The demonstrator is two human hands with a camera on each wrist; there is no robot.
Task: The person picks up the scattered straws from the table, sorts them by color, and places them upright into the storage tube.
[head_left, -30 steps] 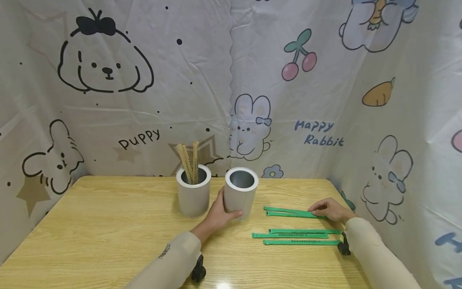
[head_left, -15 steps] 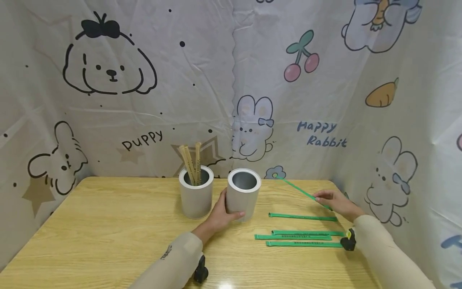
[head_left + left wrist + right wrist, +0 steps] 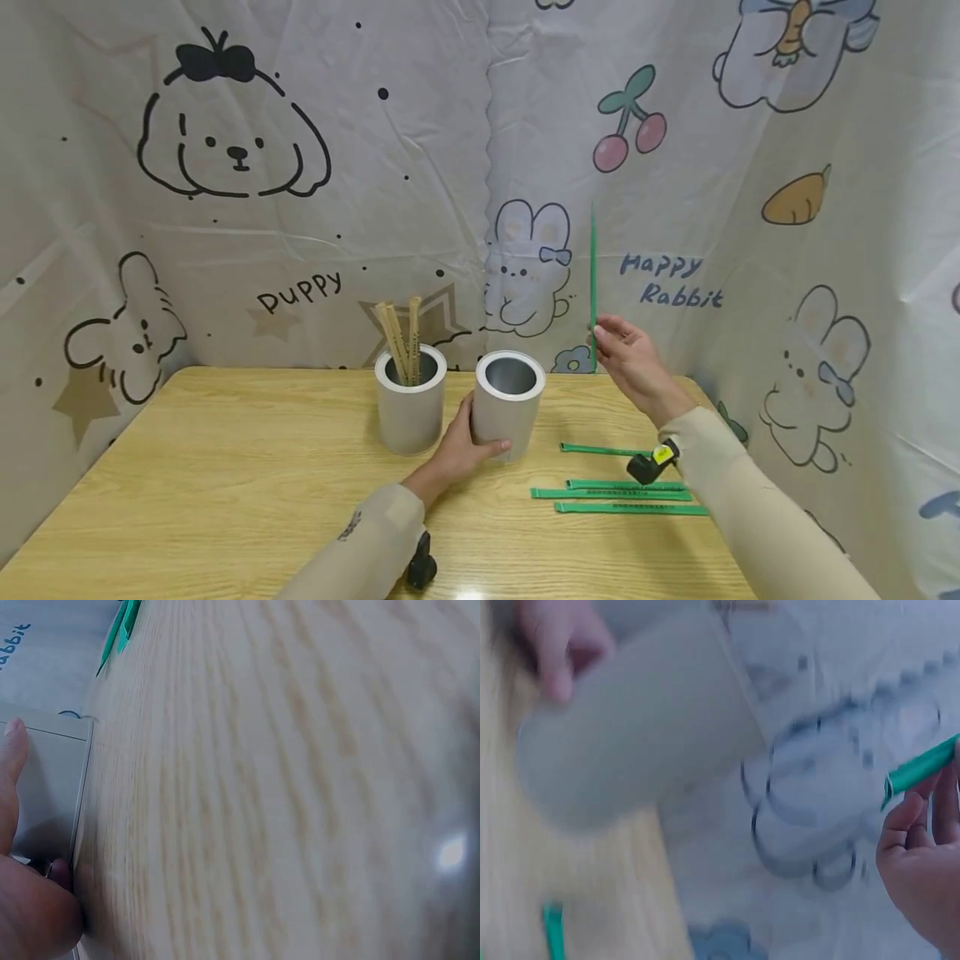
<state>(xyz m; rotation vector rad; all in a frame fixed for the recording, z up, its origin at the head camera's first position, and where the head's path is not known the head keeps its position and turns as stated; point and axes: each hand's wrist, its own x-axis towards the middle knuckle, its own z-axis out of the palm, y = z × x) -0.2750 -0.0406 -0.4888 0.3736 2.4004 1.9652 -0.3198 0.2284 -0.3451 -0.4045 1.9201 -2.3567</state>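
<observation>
My left hand (image 3: 456,450) grips the right-hand off-white cylindrical cup (image 3: 517,421) low on its side, thumb across the front. The inside shows grey and bare. My right hand (image 3: 637,367) is raised over the back right of the table, pinching a slim green stick packet (image 3: 593,271) near its lower end. That packet stands upright, right of the cup and higher than its rim. In the right wrist view the packet's end (image 3: 922,766) pokes out past the fingertips. A matching cup (image 3: 410,421) on the left holds several tan stick packets (image 3: 397,342).
Several more green stick packets (image 3: 622,507) lie flat on the wooden table (image 3: 262,483), right of the cups and partly under the right forearm. A patterned cloth (image 3: 420,167) hangs behind the table and along both sides.
My right hand has picked one green stick packet off the table, turned it upright and carried it up and left toward the cup. The left hand keeps its grip on the cup.
</observation>
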